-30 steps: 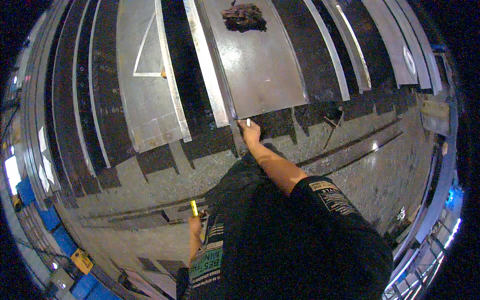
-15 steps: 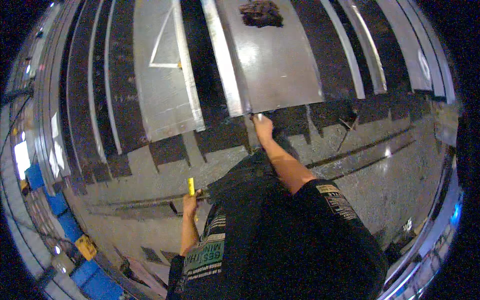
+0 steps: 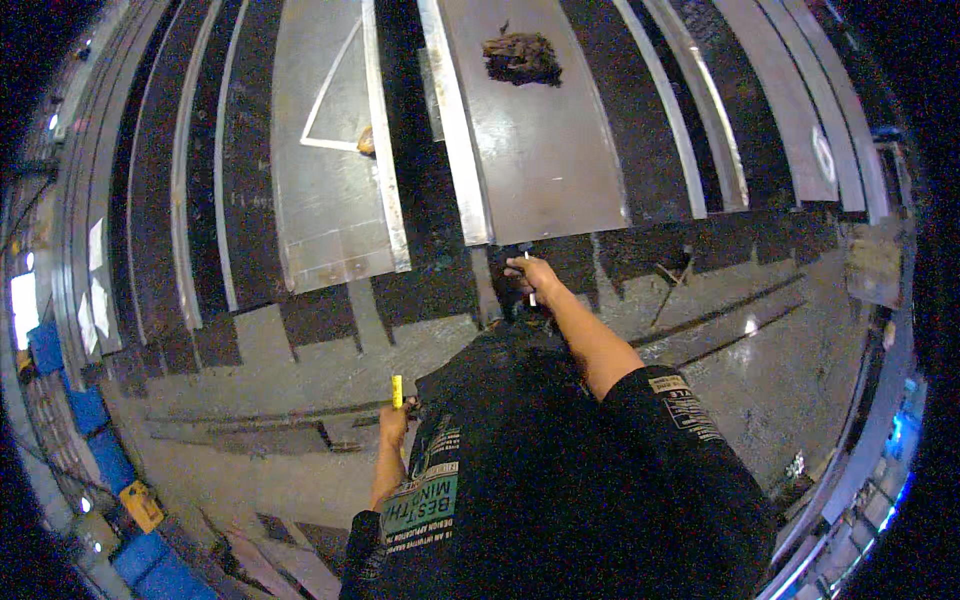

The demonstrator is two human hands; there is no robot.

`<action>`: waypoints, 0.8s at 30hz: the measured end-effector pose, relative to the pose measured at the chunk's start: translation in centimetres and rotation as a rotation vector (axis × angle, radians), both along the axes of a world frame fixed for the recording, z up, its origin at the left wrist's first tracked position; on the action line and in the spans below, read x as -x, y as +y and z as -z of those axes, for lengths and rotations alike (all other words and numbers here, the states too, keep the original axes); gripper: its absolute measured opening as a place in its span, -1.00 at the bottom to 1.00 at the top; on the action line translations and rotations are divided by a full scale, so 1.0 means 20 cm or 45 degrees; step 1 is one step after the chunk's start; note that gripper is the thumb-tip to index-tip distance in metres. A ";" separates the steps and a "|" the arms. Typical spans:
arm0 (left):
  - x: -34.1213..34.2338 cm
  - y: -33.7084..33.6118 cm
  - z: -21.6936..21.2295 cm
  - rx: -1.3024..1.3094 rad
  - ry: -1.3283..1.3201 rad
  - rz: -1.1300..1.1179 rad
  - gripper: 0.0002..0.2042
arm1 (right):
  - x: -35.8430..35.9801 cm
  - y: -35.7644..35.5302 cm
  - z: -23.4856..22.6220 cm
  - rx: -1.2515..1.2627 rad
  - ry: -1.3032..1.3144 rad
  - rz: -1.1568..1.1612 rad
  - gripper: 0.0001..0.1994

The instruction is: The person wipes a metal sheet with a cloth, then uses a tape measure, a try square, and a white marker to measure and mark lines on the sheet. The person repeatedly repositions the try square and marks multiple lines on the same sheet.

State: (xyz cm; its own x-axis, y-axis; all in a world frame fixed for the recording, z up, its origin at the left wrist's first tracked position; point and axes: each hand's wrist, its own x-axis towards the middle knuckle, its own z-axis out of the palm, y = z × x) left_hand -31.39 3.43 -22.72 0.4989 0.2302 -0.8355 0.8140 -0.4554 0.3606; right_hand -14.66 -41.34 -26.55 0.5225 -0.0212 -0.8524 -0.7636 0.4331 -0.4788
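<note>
My left hand (image 3: pixel 394 428) is low at the left of my body, closed around a short yellow strip (image 3: pixel 397 390) that sticks up from the fist. Just off the near end of a grey metal plate (image 3: pixel 545 180), my right hand (image 3: pixel 536 276) pinches a slim white stick (image 3: pixel 531 292), whose exact kind I cannot make out. A bright metal bar (image 3: pixel 455 130) runs along the plate's left edge. On the plate's far part lies a dark brown, crumpled clump (image 3: pixel 522 58).
A second grey plate (image 3: pixel 330 215) on the left carries a thin white angled piece (image 3: pixel 320 95) and a small brown object (image 3: pixel 366 140). Long dark metal strips (image 3: pixel 150 200) lie alongside. Blue boxes (image 3: pixel 110 465) and a yellow box (image 3: pixel 141 506) stand at the left. Crossed sticks (image 3: pixel 672 280) rest on the floor.
My right hand has drawn back from the plate's near edge, and the white stick shows more clearly. The left hand keeps hold of the yellow strip. The view has shifted slightly.
</note>
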 end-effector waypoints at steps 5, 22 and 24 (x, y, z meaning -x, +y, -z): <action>-0.37 -0.47 -0.28 0.086 -0.344 0.309 -0.57 | 0.17 -0.32 -0.27 0.417 -0.142 -0.310 -0.84; -0.98 -1.88 -0.94 0.235 -0.940 1.322 -0.53 | 0.00 -0.66 -1.17 0.638 -0.942 -0.902 -0.80; -0.97 -1.95 -1.01 0.185 -0.995 1.285 -0.57 | -0.01 -0.76 -1.20 0.818 -0.957 -0.999 -0.82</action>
